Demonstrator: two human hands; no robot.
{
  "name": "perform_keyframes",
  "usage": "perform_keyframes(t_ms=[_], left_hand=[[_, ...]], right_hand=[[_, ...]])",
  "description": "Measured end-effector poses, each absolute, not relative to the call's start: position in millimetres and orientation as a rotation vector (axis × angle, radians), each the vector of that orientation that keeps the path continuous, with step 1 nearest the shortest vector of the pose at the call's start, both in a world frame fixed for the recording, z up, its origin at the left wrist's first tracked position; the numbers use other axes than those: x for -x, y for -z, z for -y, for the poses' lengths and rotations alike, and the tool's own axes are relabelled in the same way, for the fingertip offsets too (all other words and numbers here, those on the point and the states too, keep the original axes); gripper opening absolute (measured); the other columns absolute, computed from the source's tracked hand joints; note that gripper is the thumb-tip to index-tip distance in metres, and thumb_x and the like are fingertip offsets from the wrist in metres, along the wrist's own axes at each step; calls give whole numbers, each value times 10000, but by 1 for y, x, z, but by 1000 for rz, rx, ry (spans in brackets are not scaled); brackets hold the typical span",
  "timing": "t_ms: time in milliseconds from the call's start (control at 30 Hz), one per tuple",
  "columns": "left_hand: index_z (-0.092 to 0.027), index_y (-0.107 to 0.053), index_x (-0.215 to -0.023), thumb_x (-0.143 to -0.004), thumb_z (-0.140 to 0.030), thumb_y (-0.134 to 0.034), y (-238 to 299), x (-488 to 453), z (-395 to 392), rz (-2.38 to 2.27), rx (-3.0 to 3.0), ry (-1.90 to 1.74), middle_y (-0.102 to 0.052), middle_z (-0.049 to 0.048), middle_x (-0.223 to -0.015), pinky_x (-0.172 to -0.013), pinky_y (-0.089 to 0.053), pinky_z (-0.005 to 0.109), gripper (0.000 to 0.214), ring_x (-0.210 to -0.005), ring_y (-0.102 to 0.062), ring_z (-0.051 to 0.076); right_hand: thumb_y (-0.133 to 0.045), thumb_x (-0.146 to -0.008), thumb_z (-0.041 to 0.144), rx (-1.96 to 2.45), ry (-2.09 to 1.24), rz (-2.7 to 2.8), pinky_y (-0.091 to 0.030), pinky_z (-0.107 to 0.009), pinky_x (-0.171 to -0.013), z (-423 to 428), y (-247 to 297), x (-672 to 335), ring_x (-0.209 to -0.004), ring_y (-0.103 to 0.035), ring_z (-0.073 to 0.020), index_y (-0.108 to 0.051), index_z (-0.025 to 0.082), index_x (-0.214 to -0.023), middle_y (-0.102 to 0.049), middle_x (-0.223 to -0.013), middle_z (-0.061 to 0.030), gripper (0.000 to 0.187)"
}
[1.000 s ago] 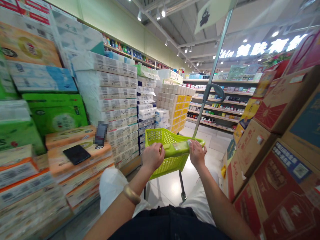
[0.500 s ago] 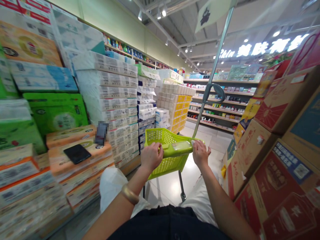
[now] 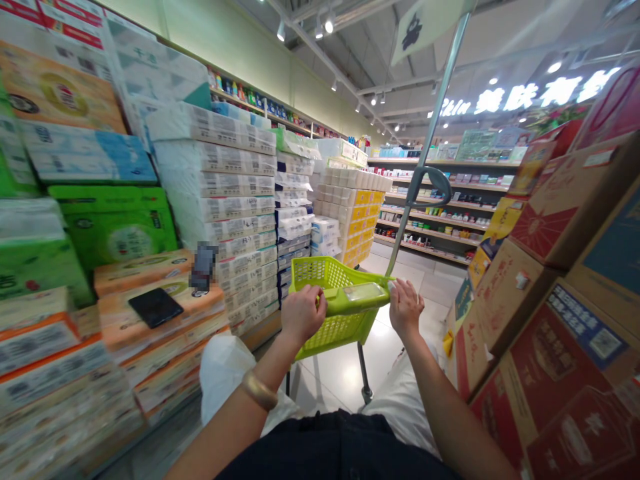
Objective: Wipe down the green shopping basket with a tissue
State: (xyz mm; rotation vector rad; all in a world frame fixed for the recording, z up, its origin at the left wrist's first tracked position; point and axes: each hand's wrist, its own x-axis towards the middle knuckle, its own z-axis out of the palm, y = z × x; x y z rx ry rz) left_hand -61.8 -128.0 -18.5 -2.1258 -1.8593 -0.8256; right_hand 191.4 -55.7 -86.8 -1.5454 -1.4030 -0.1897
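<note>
A lime-green shopping cart [image 3: 330,333] with a perforated plastic basket stands in front of me, its thick push handle [image 3: 357,298] crossing towards me. My left hand [image 3: 304,313] wraps round the left end of this handle, with a gold bangle on the wrist. At the handle's right end is my right hand [image 3: 406,307], its fingers bent against the corner. Its grip looks looser than the left one, and part of the contact is hidden. A grey metal pole [image 3: 425,153] with a loop-shaped grip rises behind the cart's right side.
Stacked tissue packs [image 3: 230,180] line the left side. On a nearer orange stack lies a black tablet-like device [image 3: 156,307], beside a blurred-out object [image 3: 203,265]. Cardboard cartons [image 3: 530,293] are piled on the right. Store shelves [image 3: 445,200] stand across the far end of the tiled aisle.
My right hand has shifted slightly right along the handle's end, and its fingers are raised a little. The left hand and the cart look unmoved.
</note>
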Motion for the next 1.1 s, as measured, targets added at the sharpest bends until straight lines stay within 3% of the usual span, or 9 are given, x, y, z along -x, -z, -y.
perform_keyframes(t_ms=[67,200,300,467,600,800,933,1100], left_hand=[[-227,-618,-907,-917,-346,-370,19,62,128,1843,2123,822,-667,30,-877,-665,-342,319,275,-759,-592,193],[-229,-621,-905,-919,-346,-365,20,60,128,1824,2113,820,-663,28,-869,-651,-330,318,281,-747,-586,193],[-232,-621,-897,-915,-342,-370,20,61,127,1825,2103,828,-662,25,-858,-647,-325,318,275,-738,-583,194],[-221,-621,-884,-910,-335,-376,21,64,127,1835,2092,829,-659,36,-855,-665,-330,317,272,-745,-581,193],[-219,-620,-889,-910,-342,-372,21,67,127,1836,2094,819,-660,38,-851,-664,-331,316,278,-743,-582,193],[-219,-627,-909,-908,-341,-377,21,66,126,1832,2091,823,-669,39,-860,-668,-341,318,278,-746,-589,192],[-218,-627,-914,-909,-334,-380,21,66,127,1821,2108,821,-670,40,-872,-676,-347,318,273,-752,-590,191],[-220,-617,-891,-920,-333,-364,20,64,128,1803,2112,816,-661,38,-854,-662,-339,317,279,-743,-585,192]], right_hand=[[-251,-928,444,1583,99,1337,-165,-499,-1101,48,81,-206,-1300,-403,-240,-642,232,-1150,-543,-1350,-65,497],[-237,-894,520,1553,-164,1190,-376,-402,-973,31,76,-224,-1112,-542,-251,-619,170,-1186,-614,-1219,-126,595],[-214,-894,525,1535,-208,1172,-433,-370,-895,26,79,-224,-1029,-581,-250,-594,142,-1219,-637,-1148,-144,629],[-231,-918,468,1523,-106,1197,-327,-406,-1049,34,81,-209,-1268,-435,-252,-629,175,-1175,-526,-1333,-128,557],[-233,-955,395,1438,119,1380,-227,-475,-1106,56,79,-174,-1322,-373,-261,-675,194,-1090,-596,-1254,-97,503],[-323,-978,273,1145,334,1755,-91,-439,-1160,107,73,-100,-1321,-394,-194,-603,255,-1201,-591,-1292,-22,359],[-385,-965,265,1109,404,1861,-23,-443,-1165,111,69,-102,-1292,-434,-185,-593,284,-1213,-604,-1284,-7,325],[-297,-991,326,1319,349,1603,-85,-494,-1138,86,68,-139,-1202,-511,-217,-643,232,-1133,-647,-1206,-40,385]])
